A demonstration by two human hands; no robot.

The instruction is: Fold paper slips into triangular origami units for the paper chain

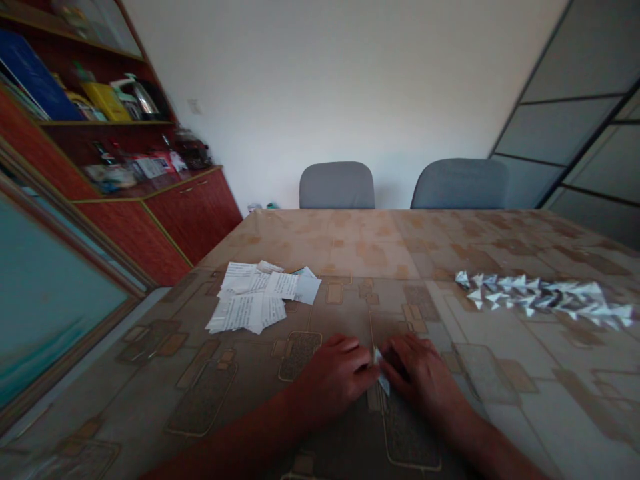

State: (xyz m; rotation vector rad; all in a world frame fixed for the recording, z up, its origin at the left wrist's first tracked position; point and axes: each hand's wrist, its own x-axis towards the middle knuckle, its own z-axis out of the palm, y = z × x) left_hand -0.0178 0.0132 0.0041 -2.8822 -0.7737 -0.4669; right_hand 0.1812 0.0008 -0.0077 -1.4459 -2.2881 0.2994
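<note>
Between my two hands, low over the patterned tabletop, is a small folded piece of paper (383, 383). My left hand (345, 367) has its fingers curled and closed on the paper's left side. From the other side my right hand (417, 367) presses on it with bent fingers, thumb close to the paper. Part of the paper is hidden behind the fingers. Left of my hands lies a loose, overlapping pile of printed paper pieces (250, 303). Off to the right, pointed folded paper pieces (545, 297) stand in rows.
The table (320, 233) has a patterned cover. Behind its far edge stand two grey chairs, a left chair (337, 187) and a right chair (460, 185). A red-brown cabinet (195, 213) with loaded shelves is at the left, and grey panels (560, 133) rise at the right.
</note>
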